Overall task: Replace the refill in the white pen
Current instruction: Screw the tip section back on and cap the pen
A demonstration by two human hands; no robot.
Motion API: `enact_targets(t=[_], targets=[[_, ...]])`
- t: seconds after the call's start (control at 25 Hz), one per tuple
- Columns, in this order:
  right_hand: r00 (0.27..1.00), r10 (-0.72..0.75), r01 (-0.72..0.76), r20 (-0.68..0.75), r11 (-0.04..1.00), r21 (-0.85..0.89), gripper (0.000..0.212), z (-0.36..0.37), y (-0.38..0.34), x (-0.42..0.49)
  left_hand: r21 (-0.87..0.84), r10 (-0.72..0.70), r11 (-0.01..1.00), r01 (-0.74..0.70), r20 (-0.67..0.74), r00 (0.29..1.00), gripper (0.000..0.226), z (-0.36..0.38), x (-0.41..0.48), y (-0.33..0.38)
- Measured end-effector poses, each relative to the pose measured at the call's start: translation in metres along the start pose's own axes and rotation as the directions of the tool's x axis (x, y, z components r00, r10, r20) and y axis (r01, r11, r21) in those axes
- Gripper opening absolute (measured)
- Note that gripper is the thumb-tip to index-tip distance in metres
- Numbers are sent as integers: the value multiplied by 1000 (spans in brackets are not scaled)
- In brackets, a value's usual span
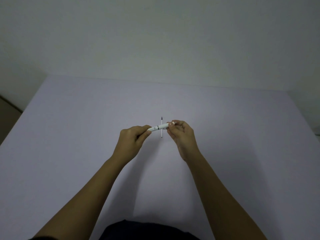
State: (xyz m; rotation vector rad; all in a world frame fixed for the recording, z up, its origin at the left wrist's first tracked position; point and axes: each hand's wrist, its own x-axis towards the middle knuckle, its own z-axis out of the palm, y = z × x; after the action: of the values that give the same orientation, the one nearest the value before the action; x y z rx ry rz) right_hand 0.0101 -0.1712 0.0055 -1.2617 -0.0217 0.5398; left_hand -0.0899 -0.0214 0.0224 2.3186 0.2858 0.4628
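Two hands grip white pen | left hand pinches front; right hand pinches rear | twist at ring, coaxially | refill lies below on table

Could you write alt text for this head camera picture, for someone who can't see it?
Two bare hands hold a slim white plastic pen level above a pale lilac table, the left hand at one end, the right hand at the other. A thin white refill lies on the table beneath.
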Motion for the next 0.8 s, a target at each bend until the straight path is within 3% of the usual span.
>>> enact_targets(t=[0.12, 0.24, 0.36, 0.44, 0.52, 0.64, 0.8], targets=[[1000, -5, 6, 4, 998, -62, 3, -2, -4, 3, 49, 8, 999, -8, 8, 1000, 15, 0, 1, 4], [998, -52, 59, 38, 977, -203, 5, -2, -13, 13, 240, 20, 969, -53, 137, 990, 22, 3, 6, 4], [996, -81, 92, 44, 919, -384, 19, 5, -14, 27, 321, -20, 946, -37, 174, 985, 22, 10, 14, 4], [995, -99, 77, 6, 733, -676, 36, 6, -5, 38, 339, -121, 939, 61, 159, 980, 29, 16, 17, -3], [999, -52, 32, 6, 506, -862, 44, -3, 12, 43, 308, -248, 931, 196, 139, 959, 39, 24, 19, -13], [995, 73, 41, 65, 285, -958, 48, -20, 43, 38, 242, -419, 892, 382, 126, 899, 47, 37, 21, -24], [988, 35, 147, 149, 50, -988, 53, -33, 65, 36, 196, -490, 860, 470, 61, 870, 36, 52, 28, -34]])
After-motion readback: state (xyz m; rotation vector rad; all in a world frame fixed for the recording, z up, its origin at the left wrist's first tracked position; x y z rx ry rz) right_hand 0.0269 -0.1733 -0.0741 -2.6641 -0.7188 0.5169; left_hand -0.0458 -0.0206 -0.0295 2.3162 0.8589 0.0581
